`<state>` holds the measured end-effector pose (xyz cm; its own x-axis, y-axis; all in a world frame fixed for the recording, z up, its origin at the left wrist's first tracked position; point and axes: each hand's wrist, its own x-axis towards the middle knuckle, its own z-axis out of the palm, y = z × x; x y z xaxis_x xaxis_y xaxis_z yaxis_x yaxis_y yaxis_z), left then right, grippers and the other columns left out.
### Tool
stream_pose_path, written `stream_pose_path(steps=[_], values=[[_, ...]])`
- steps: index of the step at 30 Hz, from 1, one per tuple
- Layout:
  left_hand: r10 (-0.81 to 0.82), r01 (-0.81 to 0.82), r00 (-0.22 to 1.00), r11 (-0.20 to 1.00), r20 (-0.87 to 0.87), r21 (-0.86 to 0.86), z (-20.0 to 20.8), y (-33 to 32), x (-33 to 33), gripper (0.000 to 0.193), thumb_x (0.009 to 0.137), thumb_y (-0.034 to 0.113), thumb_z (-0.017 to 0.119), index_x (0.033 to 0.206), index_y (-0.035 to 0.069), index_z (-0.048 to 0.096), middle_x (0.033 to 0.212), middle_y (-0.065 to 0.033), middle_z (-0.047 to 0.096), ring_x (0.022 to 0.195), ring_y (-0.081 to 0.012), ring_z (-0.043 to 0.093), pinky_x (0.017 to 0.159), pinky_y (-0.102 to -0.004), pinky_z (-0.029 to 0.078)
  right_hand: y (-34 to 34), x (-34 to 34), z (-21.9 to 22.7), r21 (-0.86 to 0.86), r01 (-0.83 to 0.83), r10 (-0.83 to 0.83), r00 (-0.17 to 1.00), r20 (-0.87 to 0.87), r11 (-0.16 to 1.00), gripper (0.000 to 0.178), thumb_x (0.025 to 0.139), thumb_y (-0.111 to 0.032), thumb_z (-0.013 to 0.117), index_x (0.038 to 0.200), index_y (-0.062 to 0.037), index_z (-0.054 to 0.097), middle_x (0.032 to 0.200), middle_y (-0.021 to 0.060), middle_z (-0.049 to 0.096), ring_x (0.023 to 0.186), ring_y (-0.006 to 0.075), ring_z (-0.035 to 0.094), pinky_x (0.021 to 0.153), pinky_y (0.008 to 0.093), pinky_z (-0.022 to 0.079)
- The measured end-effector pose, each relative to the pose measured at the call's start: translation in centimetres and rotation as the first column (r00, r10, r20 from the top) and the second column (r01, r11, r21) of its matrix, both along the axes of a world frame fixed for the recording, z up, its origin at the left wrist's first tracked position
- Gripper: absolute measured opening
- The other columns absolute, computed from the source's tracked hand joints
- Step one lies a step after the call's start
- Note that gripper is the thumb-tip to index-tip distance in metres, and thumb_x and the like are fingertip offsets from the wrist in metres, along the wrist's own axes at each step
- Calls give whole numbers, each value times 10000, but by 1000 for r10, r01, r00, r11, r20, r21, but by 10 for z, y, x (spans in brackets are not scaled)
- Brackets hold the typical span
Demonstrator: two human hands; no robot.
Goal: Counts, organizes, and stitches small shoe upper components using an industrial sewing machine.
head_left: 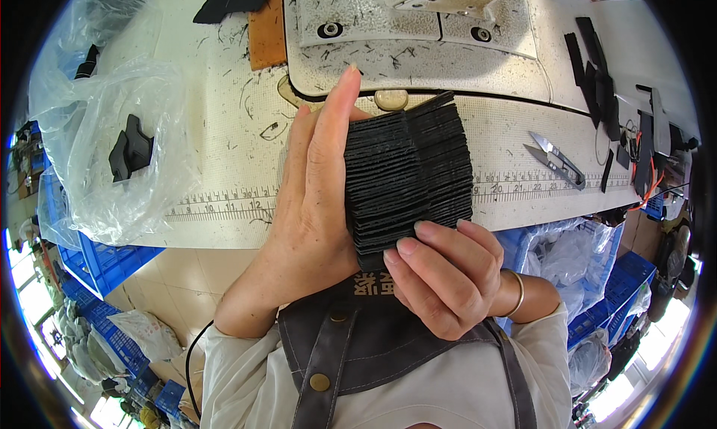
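Note:
A thick stack of black fabric strips (407,175) is held up over the front edge of the table, its many layered edges facing up. My left hand (317,171) presses flat along the stack's left side, thumb side up, and its far fingers are partly hidden behind the stack. With bent fingers, my right hand (452,276) grips the stack's near right corner; the fingertips rest on the layers and the thumb is hidden. The strips fan slightly apart toward the far right.
Behind the stack stands a white sewing machine bed (411,63) strewn with thread scraps. Thread snips (554,160) lie at right, near black strips (594,78). A clear plastic bag (123,182) with black pieces sits at left. Blue crates (112,261) stand below the table (224,227).

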<state>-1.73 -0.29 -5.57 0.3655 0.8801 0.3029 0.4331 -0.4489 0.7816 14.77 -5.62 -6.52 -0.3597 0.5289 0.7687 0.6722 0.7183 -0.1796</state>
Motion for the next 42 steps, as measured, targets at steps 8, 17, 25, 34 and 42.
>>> stream_pose_path(steps=[8, 17, 25, 34, 42], values=[[14, -13, 999, 1000, -47, 18, 1, -2, 0, 1113, 596, -29, 773, 1477, -31, 93, 1203, -161, 450, 1050, -241, 526, 885, -324, 456, 6, 0, 2, -32, -75, 72, 994, -84, 997, 113, 714, -86, 679, 823, -71, 709, 951, 41, 625, 822, 189, 632, 741, 324, 523], [7, -2, 997, 998, -72, 61, 1, 1, 0, 1102, 599, 8, 765, 1476, -33, 101, 1191, -158, 457, 1033, -249, 525, 892, -335, 445, 6, 1, 5, -19, -24, 25, 999, 31, 1000, 210, 751, -100, 618, 935, -30, 690, 1016, 103, 621, 845, 225, 595, 772, 374, 462], [-1, 2, 999, 1000, -48, 15, -1, -2, 0, 1083, 611, -16, 747, 1478, -27, 97, 1206, -168, 444, 1041, -250, 527, 870, -329, 464, 2, -2, 6, -76, 45, -46, 999, -5, 996, 103, 735, -123, 667, 826, -99, 707, 1003, 31, 676, 945, 193, 638, 845, 356, 451], [9, -5, 998, 997, -59, 75, -2, 1, 0, 1096, 607, -18, 754, 1481, -21, 93, 1207, -165, 441, 1044, -248, 533, 867, -327, 475, 5, -3, 4, -59, 28, -29, 1000, -5, 998, 119, 766, -112, 648, 862, -65, 698, 993, 54, 664, 952, 237, 679, 908, 418, 469], [17, -11, 996, 998, -88, 65, 1, -1, 1, 1142, 569, -45, 778, 1480, -14, 89, 1189, -160, 449, 1045, -242, 534, 854, -322, 483, 2, -3, 6, -76, 35, -34, 999, 16, 996, 112, 757, -108, 658, 853, -73, 704, 990, 47, 665, 944, 215, 678, 896, 423, 474]])
